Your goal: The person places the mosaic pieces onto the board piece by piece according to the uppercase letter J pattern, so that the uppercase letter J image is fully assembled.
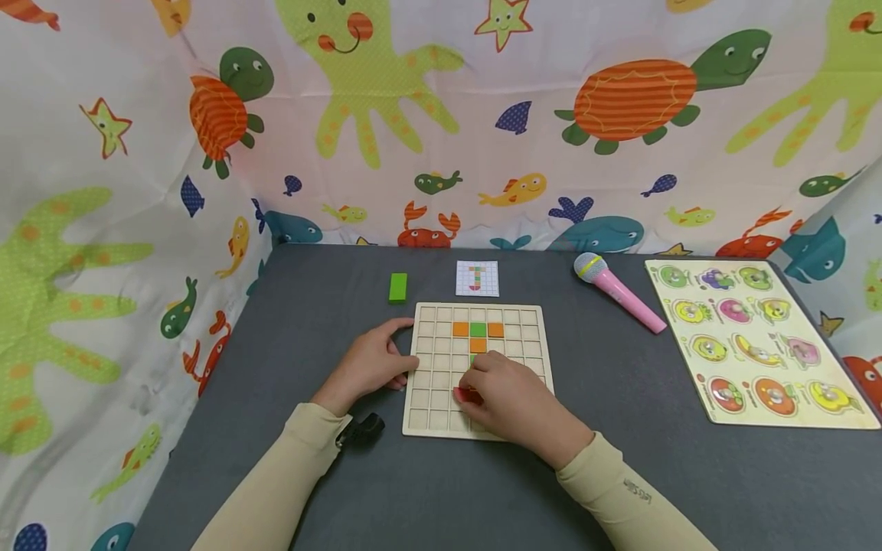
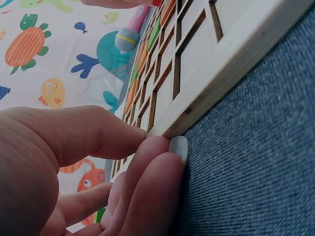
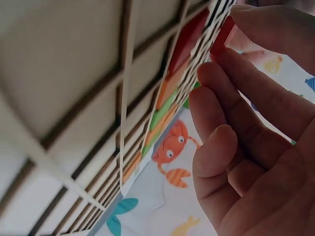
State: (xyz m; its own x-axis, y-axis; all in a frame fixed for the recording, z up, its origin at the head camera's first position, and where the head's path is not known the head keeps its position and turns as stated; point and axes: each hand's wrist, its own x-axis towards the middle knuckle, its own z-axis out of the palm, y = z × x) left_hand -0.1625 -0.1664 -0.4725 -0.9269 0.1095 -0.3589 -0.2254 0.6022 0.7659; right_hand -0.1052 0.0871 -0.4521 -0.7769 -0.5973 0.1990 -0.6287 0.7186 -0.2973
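Observation:
A pale wooden grid board (image 1: 430, 398) lies on the table, its cells partly filled with orange tiles (image 1: 478, 346) and green tiles (image 1: 478, 329). At its left edge is the left hand (image 1: 368, 360); thumb and fingertips pinch the rim in the left wrist view. Over the lower middle of the board, the right hand (image 1: 510, 394) holds a small red tile (image 3: 223, 37) between thumb and forefinger. Another red tile (image 3: 189, 42) sits in the grid in the right wrist view, beyond which orange and green tiles line up. The right hand hides part of the board in the head view.
Behind the board lie a green block (image 1: 397, 288) and a small pattern card (image 1: 477, 278). A pink toy microphone (image 1: 620, 294) and a fruit puzzle board (image 1: 765, 344) are at the right. A black strap (image 1: 361, 430) is at the left wrist. Printed cloth (image 1: 427, 99) surrounds the table.

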